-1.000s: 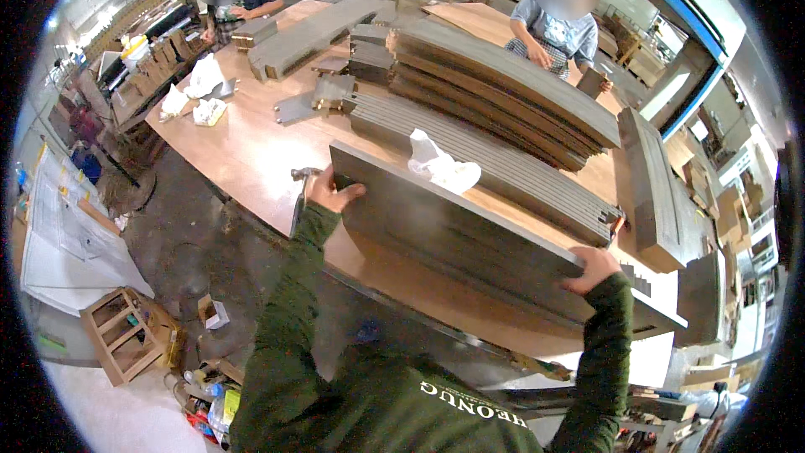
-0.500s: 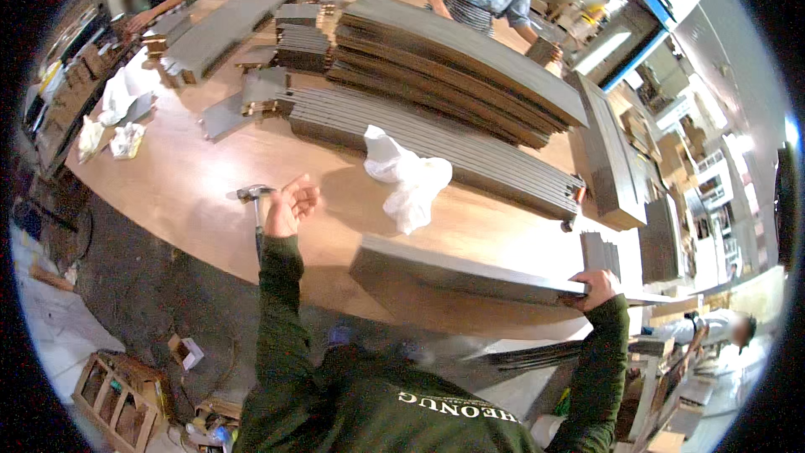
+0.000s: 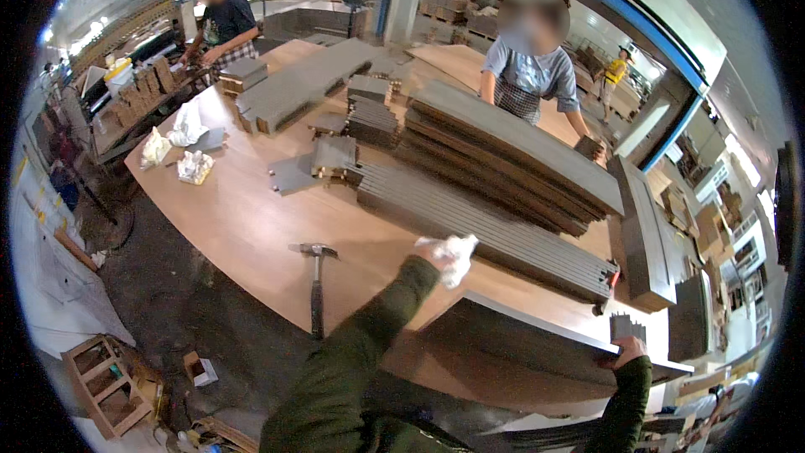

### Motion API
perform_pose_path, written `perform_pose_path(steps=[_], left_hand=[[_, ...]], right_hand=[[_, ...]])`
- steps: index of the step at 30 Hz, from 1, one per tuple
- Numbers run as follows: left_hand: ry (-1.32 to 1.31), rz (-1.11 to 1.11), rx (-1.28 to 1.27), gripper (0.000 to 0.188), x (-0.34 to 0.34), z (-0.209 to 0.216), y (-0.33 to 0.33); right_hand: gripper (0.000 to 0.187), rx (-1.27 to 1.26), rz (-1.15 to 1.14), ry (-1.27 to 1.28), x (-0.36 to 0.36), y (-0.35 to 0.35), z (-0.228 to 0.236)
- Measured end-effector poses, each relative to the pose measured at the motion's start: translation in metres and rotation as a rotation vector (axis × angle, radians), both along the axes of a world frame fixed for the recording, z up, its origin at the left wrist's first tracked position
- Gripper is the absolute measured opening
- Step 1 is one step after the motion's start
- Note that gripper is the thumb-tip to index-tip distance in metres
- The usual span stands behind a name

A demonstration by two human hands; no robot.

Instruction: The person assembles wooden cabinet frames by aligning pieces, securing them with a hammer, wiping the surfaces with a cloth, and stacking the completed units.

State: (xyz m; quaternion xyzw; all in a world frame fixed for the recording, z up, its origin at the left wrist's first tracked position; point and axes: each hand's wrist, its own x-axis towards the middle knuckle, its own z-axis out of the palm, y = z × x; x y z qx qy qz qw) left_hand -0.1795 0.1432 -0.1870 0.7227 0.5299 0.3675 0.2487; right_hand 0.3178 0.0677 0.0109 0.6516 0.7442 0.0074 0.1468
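My left hand (image 3: 429, 253) is closed on a crumpled white cloth (image 3: 457, 262) over the table, partly blurred and covered by it. My right hand (image 3: 627, 352) grips the right end of a long grey panel (image 3: 520, 340), which stands tilted on its edge along the near side of the table. To the left of my left forearm lies a claw hammer (image 3: 316, 285), its dark handle pointing toward me.
Stacked grey boards (image 3: 503, 134) and a row of narrow grey strips (image 3: 478, 210) cover the far part of the wooden table (image 3: 251, 226). White rags (image 3: 191, 122) lie at the left. One person (image 3: 532, 67) stands across the table, another (image 3: 226, 25) at the far left.
My left hand has moved right, from beside the hammer to the white cloth, and closed on it. My right hand keeps hold of the panel. The view has tipped up toward the room.
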Motion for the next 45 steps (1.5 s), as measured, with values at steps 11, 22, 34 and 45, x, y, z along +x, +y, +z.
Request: perform_pose_path(steps=[11,22,34,45], left_hand=[[-1.401,-0.129,0.075,0.062,0.055,0.1,-0.118],[-0.863,0.079,-0.042,0.041,0.051,0.105,-0.143],[-0.654,0.574,0.672,0.045,0.106,0.207,-0.161],[-0.52,0.088,0.312,0.044,0.339,0.167,-0.161]], right_hand=[[0.042,0.143,0.092,0.094,-0.01,0.0,-0.005],[0.045,0.165,0.163,0.181,0.001,-0.012,-0.012],[0.063,0.229,0.271,0.236,-0.016,-0.013,0.014],[0.039,0.299,0.305,0.5,0.044,-0.026,0.028]])
